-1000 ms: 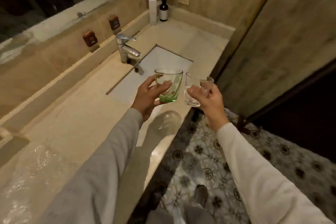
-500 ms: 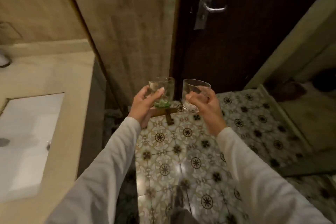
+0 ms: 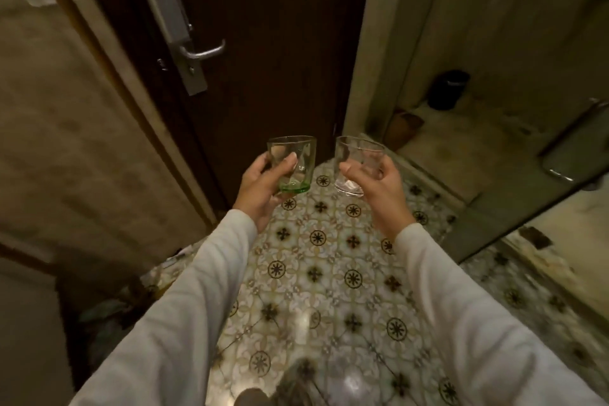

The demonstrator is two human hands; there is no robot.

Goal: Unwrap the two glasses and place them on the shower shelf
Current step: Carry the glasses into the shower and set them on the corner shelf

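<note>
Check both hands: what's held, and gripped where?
Left hand holds the green-based glass around its side wall. Right hand holds the clear glass around its side wall.

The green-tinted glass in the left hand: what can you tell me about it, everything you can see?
The green-tinted glass is a short, straight-sided tumbler of see-through glass, palest at the rim and clearly green in its thick base. It has no wrapping on it and looks empty. It is held upright, mouth up, in the left hand, thumb across the near side and fingers behind. It hangs in the air above the patterned floor tiles, before a dark door, close beside the clear glass but not touching it.
</note>
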